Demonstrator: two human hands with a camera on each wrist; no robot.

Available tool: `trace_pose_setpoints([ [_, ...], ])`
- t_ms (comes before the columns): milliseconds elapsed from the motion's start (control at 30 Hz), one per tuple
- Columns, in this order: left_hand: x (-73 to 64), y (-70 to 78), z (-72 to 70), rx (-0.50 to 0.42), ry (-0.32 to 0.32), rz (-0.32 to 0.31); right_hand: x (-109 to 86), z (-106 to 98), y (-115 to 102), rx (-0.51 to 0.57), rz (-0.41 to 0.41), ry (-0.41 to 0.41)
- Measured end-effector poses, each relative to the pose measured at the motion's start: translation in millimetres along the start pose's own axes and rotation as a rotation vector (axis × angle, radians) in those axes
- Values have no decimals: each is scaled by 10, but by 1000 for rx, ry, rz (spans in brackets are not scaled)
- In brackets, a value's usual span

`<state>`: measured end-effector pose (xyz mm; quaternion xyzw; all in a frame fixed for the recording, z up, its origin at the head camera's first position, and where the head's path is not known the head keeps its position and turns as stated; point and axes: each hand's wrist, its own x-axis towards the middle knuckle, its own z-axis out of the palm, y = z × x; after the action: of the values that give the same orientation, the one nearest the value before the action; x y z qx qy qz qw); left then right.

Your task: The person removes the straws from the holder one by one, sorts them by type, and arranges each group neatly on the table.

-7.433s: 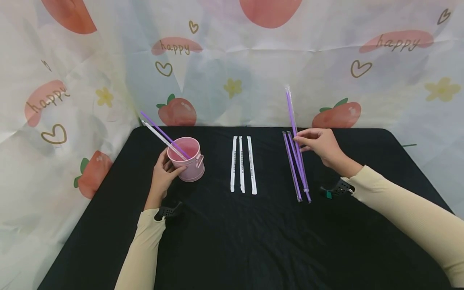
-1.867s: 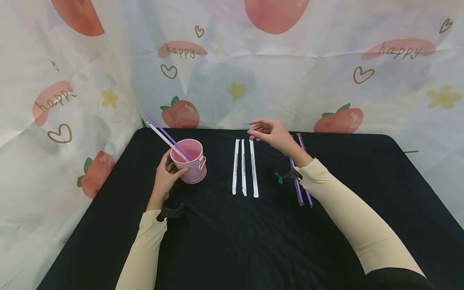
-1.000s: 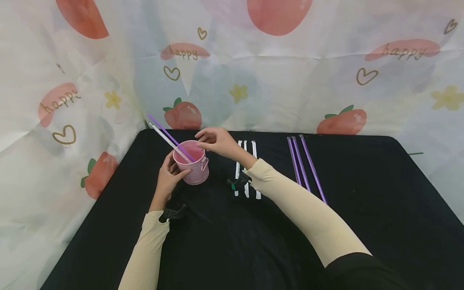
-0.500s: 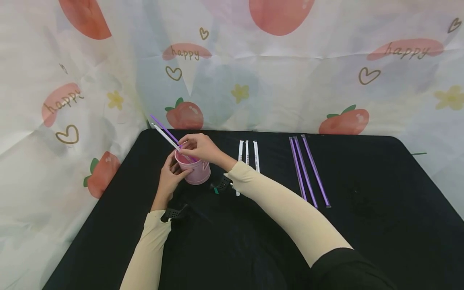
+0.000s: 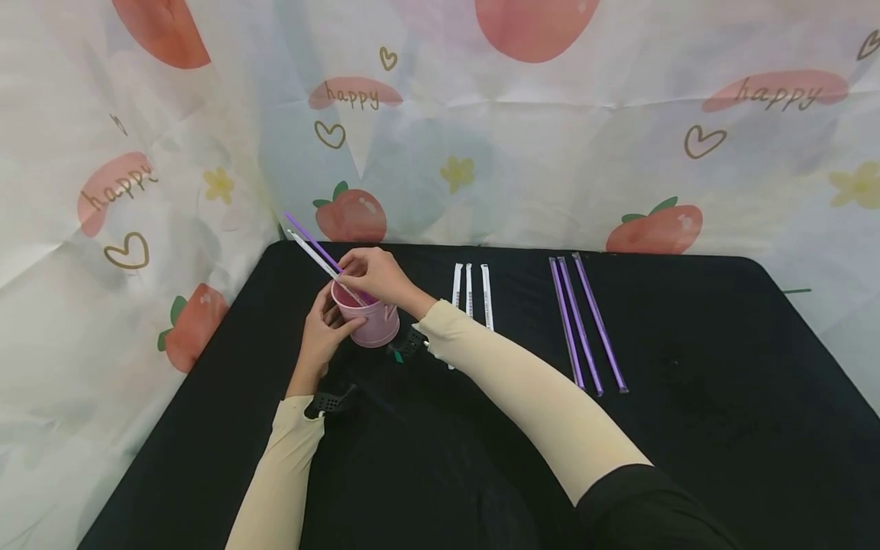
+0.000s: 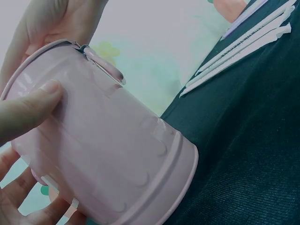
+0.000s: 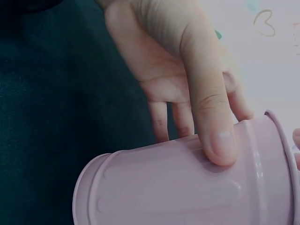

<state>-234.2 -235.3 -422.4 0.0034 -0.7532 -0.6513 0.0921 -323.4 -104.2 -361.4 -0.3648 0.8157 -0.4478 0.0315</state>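
My left hand (image 5: 321, 336) grips the pink bucket (image 5: 374, 328) from its left side, thumb along the front. In the left wrist view the bucket (image 6: 112, 131) looks tilted, with its small handle near the rim. A white wrapped straw (image 5: 312, 256) and a purple straw (image 5: 302, 228) lean out of it to the upper left. Over the bucket's mouth, my right hand (image 5: 381, 279) pinches the white straw between thumb and fingers. The right wrist view shows mostly the left thumb (image 7: 215, 122) on the bucket wall, with right fingertips (image 7: 296, 138) at the edge.
Three white wrapped straws (image 5: 486, 294) lie side by side right of the bucket, their lower parts partly behind my right forearm. Farther right, three purple straws (image 5: 600, 321) lie in a row on the black cloth (image 5: 687, 428). A patterned backdrop (image 5: 522, 176) stands behind the table.
My right hand laid a purple straw beside the other two, let go, and crossed left over the white straws to the straws in the bucket. My left hand has kept holding the bucket.
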Motion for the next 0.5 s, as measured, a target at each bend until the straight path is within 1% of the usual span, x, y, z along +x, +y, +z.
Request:
trace_pose_setpoints([
  [67, -3, 11, 2, 4, 0, 1, 17, 11, -1, -22, 2, -12],
  [133, -33, 82, 13, 5, -5, -4, 28, 23, -1, -48, 3, -25],
  [233, -24, 81, 12, 7, -10, 3, 32, 39, -3, -83, 8, -46],
  [367, 32, -33, -6, 0, -8, 3, 17, 51, -14, -126, 13, -77],
  [500, 74, -153, -22, 25, 3, 10, 3, 63, -19, -147, 3, -112],
])
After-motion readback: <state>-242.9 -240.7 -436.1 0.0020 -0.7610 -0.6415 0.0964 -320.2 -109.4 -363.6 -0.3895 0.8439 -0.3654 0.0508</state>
